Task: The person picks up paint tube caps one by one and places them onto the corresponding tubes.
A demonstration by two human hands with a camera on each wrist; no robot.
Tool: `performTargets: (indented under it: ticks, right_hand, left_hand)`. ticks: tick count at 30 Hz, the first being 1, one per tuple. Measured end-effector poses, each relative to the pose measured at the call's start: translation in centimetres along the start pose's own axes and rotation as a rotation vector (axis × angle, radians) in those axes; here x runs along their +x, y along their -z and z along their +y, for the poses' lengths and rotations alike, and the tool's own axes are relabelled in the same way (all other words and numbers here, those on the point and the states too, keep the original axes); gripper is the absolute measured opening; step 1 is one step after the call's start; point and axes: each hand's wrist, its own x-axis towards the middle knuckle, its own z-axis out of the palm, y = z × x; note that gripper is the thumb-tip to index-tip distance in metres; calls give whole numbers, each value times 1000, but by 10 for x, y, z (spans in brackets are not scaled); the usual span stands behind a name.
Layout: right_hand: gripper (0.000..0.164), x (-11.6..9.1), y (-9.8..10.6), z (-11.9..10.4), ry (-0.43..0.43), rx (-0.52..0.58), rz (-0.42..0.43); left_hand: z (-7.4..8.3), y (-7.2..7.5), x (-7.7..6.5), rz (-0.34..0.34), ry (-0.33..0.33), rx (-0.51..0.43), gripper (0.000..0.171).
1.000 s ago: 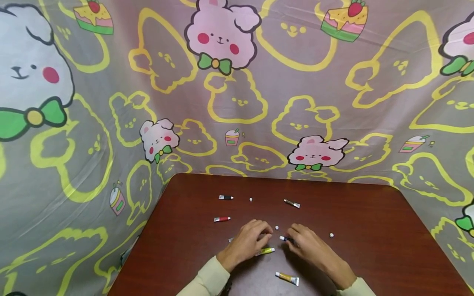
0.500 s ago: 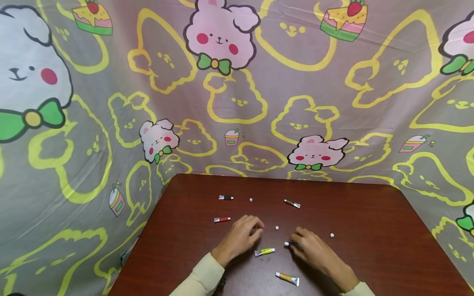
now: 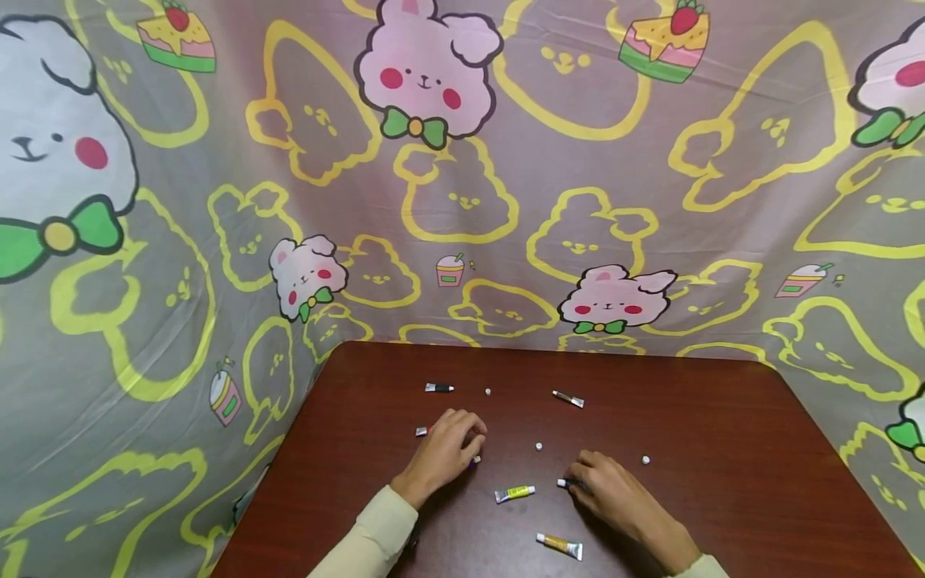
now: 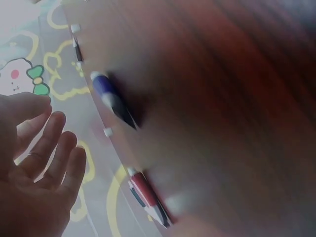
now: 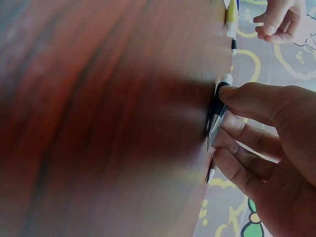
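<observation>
My right hand pinches a small dark blue paint tube between thumb and fingers, its white cap pointing left in the head view. The tube lies close along the tabletop. My left hand is over the left part of the table, fingers loosely bent, holding nothing. Under its thumb side shows the white-capped end of a purple paint tube, most of it hidden in the head view. Partly covered by the same hand is a red paint tube. Between the hands lies a yellow paint tube.
An ochre paint tube lies nearest the person. Farther back are a black tube and a brown tube. Loose white caps lie at the back, mid-table and right. Patterned cloth hangs behind the brown table.
My left hand has moved left, away from the yellow tube, and now overlaps the red tube. My right hand has shifted slightly toward the person with the dark blue tube.
</observation>
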Motion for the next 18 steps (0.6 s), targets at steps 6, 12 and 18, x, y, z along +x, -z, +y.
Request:
performTargets:
  ticks: [6, 12, 18]
  right_hand:
    - [29, -1, 0, -1, -27, 1, -9]
    - [31, -2, 2, -3, -53, -3, -22]
    - [28, -4, 9, -4, -129, -3, -51]
  left_hand:
    - [-15, 3, -3, 30, 28, 29, 15]
    - [-29, 7, -7, 48, 73, 39, 19]
    - [-41, 13, -7, 32, 133, 37, 20]
